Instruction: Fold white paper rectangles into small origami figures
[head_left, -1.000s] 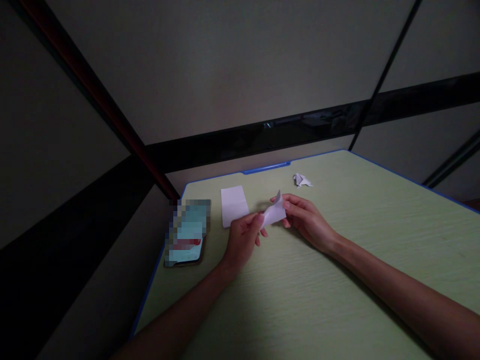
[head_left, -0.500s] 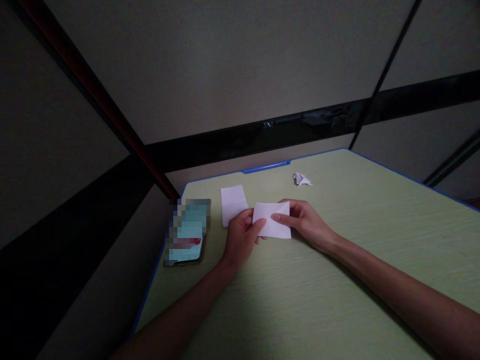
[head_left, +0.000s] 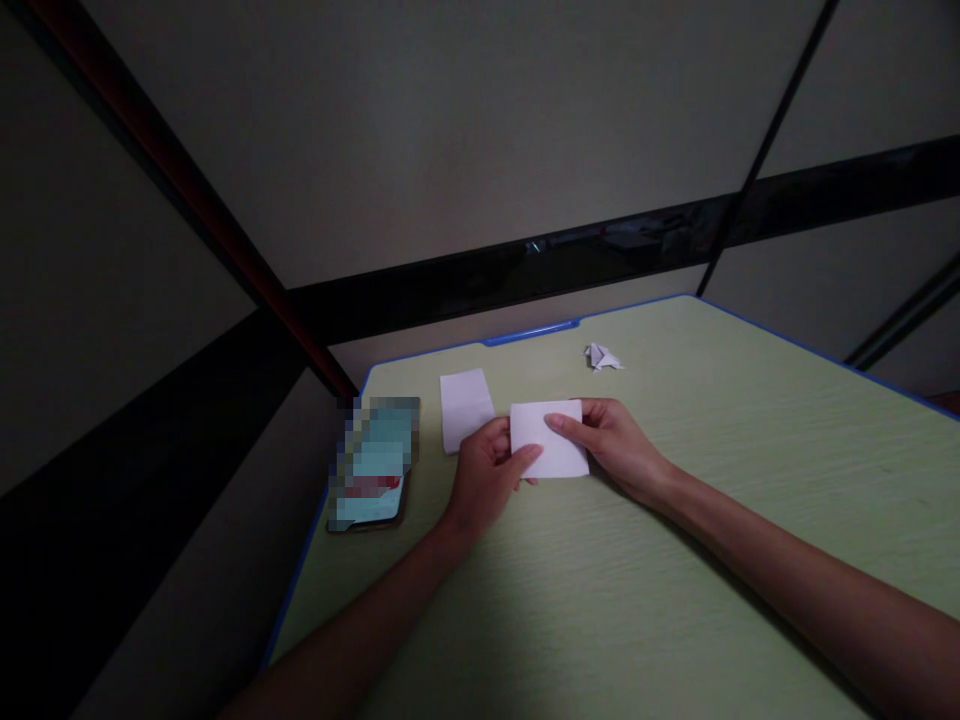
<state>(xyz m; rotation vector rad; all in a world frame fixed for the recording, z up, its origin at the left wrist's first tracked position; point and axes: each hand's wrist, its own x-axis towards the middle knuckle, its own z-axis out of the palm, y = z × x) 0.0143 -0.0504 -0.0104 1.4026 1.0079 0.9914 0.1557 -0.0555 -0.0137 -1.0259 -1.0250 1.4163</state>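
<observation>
A white, roughly square sheet of paper [head_left: 547,450] is held just above the table, facing me. My left hand [head_left: 484,475] pinches its left edge, thumb on the front and fingers behind. My right hand [head_left: 619,445] grips it at the upper right, its thumb pressed across the front and its other fingers mostly hidden at the back. Past my left hand lies a second white sheet of paper [head_left: 465,400], flat on the table, its lower right corner covered by the hand. Beyond my right hand sits a small folded paper figure [head_left: 602,357].
A phone [head_left: 375,465] with a lit, partly blurred screen lies at the table's left edge. The pale green table [head_left: 712,580] has a blue rim and a raised blue strip [head_left: 531,333] at its far side. Behind it stands a panelled wall [head_left: 480,150] with a glossy black band.
The held paper has shifted slightly right and now looks flatter and a little taller. My right thumb has risen slightly, and my left thumb has moved a little right and down.
</observation>
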